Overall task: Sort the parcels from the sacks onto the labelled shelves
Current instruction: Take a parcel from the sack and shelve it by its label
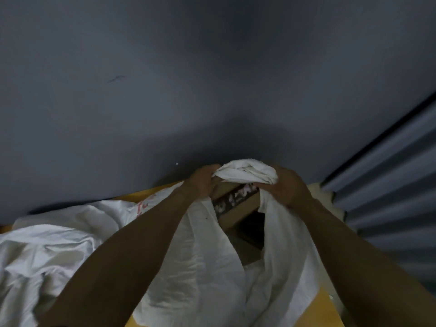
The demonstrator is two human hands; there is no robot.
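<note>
Left hand [202,182] and right hand [286,188], each tight around bunched mouth of white sack [245,173]

Yellow surface [323,312] with crumpled white sack [47,251] and opened white sack [207,267].

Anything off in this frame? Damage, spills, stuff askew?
Nothing looks damaged or spilled. The left hand and right hand grip the bunched mouth of a white sack, with a cardboard parcel lying tilted inside. A second sack lies crumpled to the left. Only oddity: a small dark scuff on the grey wall.
</note>
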